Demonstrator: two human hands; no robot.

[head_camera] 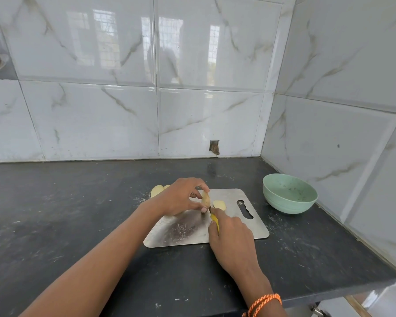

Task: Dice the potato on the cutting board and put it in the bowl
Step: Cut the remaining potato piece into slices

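Left hand (pixel 181 197), grip pinching the tan-skinned potato piece (pixel 205 200) upright on the rectangular steel cutting board (pixel 238 227); right hand (pixel 232 241), grip clasping a yellow-handled knife (pixel 215 219) at the potato's base; pale cut slice (pixel 219 205) just beside; mint-green round bowl (pixel 289 193) right of the board on the dark stone bench (pixel 78 213).

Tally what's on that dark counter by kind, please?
Steel cutting board: 1
Green bowl: 1
Yellow-handled knife: 1
Potato pieces in view: 3, one held, one cut slice, one beyond the left hand
Total: 6
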